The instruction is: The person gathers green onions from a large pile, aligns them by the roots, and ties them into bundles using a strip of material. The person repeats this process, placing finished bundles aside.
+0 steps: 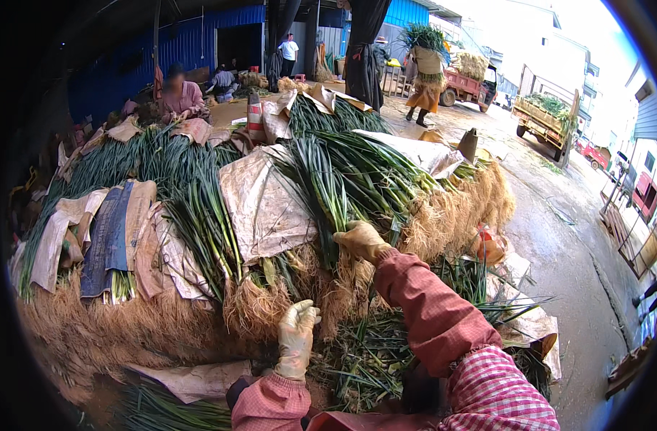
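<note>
My right hand [362, 241], in a pale rubber glove, closes around the lower stems of a bunch of green leafy stalks [326, 188]; tan roots hang below it. My left hand [297, 336], gloved alike, is raised with fingers slightly curled and nothing seen in it, just right of and below a root clump [257, 304]. Before me lies a long heap of rooted stalks, leaves away from me, roots towards me. A whitish woven sack [266, 202] covers part of it, left of the bunch. A thicker pile of stalks [374, 172] lies to the right.
Cut leaves [366, 361] litter the ground at my feet. More sacks [104, 242] drape the heap at left. A person in a pink shirt [184, 99] sits behind it. Another person [426, 81] carries a loaded basket near a red truck [462, 86]; a yellow truck [544, 121] stands right.
</note>
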The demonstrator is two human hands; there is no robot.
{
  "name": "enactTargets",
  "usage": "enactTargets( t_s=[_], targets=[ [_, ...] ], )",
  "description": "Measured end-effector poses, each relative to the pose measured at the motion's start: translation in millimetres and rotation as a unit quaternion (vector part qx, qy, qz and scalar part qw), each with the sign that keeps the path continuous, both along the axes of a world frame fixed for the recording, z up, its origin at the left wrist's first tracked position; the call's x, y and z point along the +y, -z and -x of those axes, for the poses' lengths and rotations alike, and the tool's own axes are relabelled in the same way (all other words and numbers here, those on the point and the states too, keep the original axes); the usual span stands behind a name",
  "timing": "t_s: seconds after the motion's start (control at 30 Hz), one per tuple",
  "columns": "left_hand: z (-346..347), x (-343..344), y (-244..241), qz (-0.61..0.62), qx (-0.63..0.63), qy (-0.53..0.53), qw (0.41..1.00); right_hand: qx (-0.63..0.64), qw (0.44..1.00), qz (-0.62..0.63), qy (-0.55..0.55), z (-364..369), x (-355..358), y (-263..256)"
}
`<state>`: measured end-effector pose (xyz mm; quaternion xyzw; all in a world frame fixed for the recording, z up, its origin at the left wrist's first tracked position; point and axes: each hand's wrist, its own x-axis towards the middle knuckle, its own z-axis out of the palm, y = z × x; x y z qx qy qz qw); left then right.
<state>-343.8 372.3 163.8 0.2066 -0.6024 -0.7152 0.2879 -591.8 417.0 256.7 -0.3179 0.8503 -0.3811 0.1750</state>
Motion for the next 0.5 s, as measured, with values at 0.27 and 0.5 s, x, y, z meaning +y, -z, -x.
enactTargets(
  t_s=[0.27, 0.5],
  targets=[
    [-23, 0, -18, -0.276, 0.014, 0.181, 0.944, -0.310, 0.933, 0.093, -0.155, -100, 25, 32],
    [-23, 7, 9, -0.056, -0.020, 0.042, 0.997, -0.293, 0.944, 0.089, -0.127, -116, 37, 36]
  ],
)
